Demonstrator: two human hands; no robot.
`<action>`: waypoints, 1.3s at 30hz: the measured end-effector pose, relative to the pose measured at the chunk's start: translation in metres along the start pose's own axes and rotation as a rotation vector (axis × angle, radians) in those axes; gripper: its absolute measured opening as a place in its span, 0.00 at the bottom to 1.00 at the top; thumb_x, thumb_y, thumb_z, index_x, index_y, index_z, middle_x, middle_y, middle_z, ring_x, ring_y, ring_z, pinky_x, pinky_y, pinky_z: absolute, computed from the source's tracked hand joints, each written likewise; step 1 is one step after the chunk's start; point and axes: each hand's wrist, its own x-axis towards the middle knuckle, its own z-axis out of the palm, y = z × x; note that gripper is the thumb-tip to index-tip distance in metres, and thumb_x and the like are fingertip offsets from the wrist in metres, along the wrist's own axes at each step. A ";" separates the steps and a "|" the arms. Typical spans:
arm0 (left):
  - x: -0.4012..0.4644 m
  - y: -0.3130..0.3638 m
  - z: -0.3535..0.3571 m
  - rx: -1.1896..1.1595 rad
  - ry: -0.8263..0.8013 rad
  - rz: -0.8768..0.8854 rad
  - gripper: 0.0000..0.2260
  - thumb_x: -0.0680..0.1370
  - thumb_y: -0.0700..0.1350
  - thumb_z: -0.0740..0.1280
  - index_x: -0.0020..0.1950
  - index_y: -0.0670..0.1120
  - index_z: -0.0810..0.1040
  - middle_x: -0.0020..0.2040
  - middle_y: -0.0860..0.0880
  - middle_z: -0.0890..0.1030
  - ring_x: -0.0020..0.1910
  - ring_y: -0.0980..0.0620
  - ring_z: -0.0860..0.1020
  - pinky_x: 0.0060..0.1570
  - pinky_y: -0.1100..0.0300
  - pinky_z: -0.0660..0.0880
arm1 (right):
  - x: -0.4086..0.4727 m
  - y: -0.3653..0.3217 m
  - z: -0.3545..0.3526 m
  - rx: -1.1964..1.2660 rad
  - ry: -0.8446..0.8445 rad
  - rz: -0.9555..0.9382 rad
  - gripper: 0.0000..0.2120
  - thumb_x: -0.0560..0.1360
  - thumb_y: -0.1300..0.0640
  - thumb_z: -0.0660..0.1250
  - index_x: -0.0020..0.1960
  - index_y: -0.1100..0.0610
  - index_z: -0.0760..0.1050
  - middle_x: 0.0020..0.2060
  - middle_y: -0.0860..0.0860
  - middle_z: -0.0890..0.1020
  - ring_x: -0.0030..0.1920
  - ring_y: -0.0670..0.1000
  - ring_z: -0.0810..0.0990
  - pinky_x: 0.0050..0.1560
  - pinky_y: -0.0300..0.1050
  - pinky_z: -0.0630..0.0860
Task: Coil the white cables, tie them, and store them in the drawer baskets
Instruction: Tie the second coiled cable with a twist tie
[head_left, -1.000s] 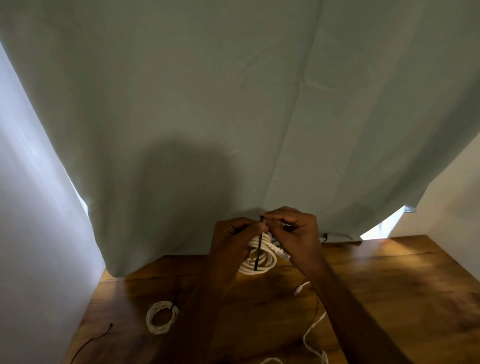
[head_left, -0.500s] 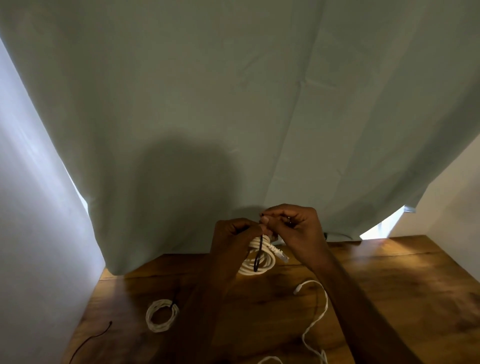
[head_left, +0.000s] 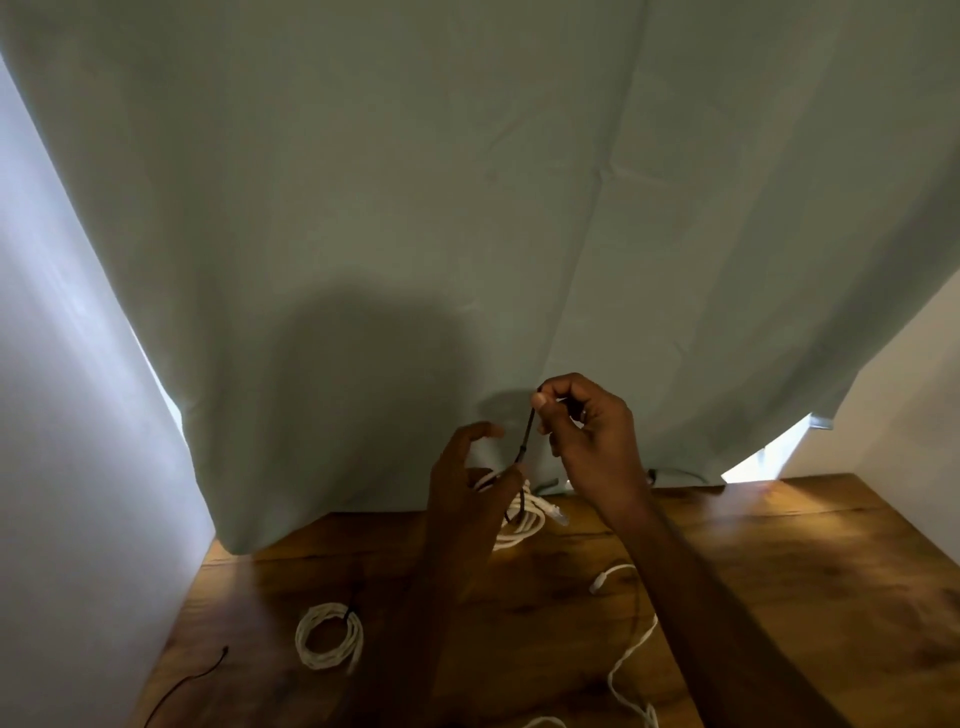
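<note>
A tied coil (head_left: 329, 635) lies on the wooden table (head_left: 779, 571) at left. The left hand (head_left: 467, 488) cradles the white coiled cable (head_left: 522, 522) in loosely curled fingers, above the table. Right hand (head_left: 592, 441) sits just beside, pinching the black tie (head_left: 525, 439) upward from the coil.

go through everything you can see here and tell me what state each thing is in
Left hand: holding the coil, fingers partly open.
Right hand: pinching the black tie's end, pulling up.
Black tie: taut, looped around the coil.
Held coil: wound, above the table.
Tabletop coil: wound, tied.
Loose cable: uncoiled.
Spare tie: lying unused.
</note>
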 end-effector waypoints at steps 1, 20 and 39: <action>-0.001 -0.002 0.001 0.027 -0.031 0.011 0.16 0.74 0.37 0.72 0.58 0.54 0.80 0.33 0.49 0.82 0.30 0.55 0.79 0.32 0.63 0.75 | 0.000 0.000 0.001 -0.001 0.002 0.001 0.05 0.78 0.63 0.69 0.44 0.59 0.80 0.33 0.47 0.79 0.33 0.46 0.78 0.35 0.39 0.73; -0.006 -0.021 0.002 -0.111 -0.073 0.067 0.03 0.72 0.40 0.72 0.44 0.42 0.84 0.38 0.43 0.84 0.39 0.44 0.84 0.38 0.58 0.79 | 0.025 -0.013 -0.011 0.226 0.326 0.113 0.06 0.81 0.59 0.66 0.48 0.60 0.78 0.33 0.49 0.79 0.31 0.49 0.75 0.30 0.43 0.72; -0.015 -0.043 -0.007 0.137 -0.101 0.141 0.09 0.76 0.35 0.69 0.35 0.38 0.78 0.30 0.55 0.78 0.34 0.59 0.78 0.38 0.68 0.73 | 0.040 0.009 -0.002 0.361 0.401 0.368 0.08 0.81 0.64 0.64 0.44 0.58 0.77 0.30 0.55 0.80 0.25 0.47 0.71 0.27 0.38 0.68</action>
